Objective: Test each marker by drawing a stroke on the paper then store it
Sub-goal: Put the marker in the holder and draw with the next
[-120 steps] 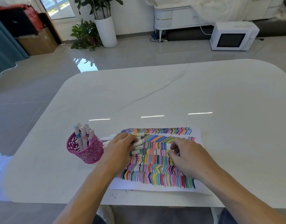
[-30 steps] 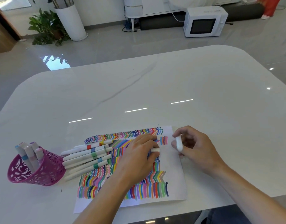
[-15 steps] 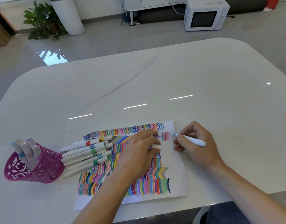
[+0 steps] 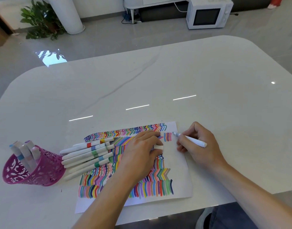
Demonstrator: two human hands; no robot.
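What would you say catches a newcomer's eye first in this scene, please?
The paper near the front edge of the table, crowded with rows of multicoloured strokes, stands out first. The right hand holds an uncapped marker at its far right corner, while the left hand rests mid-sheet pinching a white cap. To the left, a pink cup holds markers, with loose markers lying beside it.

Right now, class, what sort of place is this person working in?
Probably a home living area: a white table, a microwave standing on the tiled floor, and potted plants.
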